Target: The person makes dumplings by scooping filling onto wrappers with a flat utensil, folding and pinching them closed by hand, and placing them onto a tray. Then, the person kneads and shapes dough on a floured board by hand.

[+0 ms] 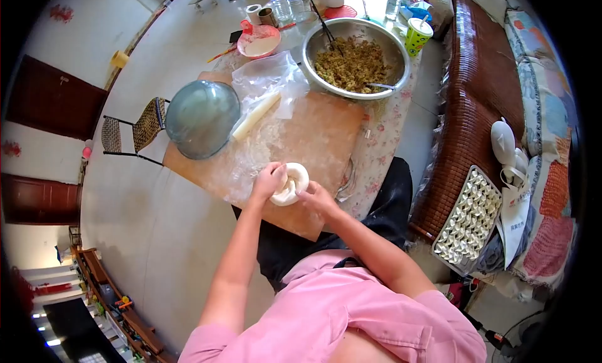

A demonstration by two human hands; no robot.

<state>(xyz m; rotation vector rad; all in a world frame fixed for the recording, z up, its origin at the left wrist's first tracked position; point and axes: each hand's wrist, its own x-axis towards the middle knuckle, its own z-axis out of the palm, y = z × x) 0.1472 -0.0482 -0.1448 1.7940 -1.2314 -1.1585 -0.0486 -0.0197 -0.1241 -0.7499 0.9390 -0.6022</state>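
Observation:
A thick white ring of dough (300,173) is held near the front of the floured wooden board (326,134). My left hand (269,180) grips its left side with curled fingers. On the right side, my right hand (317,198) has its fingers closed against the dough's lower edge. Up the board lies a pale dough roll or rolling pin (256,116), partly beside a clear plastic bag (273,77). A large glass lid or bowl (202,119) rests at the board's left. Behind the board, a metal bowl (401,65) holds chopped filling with dark chopsticks in it.
A red bowl (259,42) of white powder or paste, water bottles (279,4) and a green cup (417,35) stand at the table's back. Left is a woven chair (148,124). A tray of folded dumplings (468,220) lies right, by the brown sofa (467,87).

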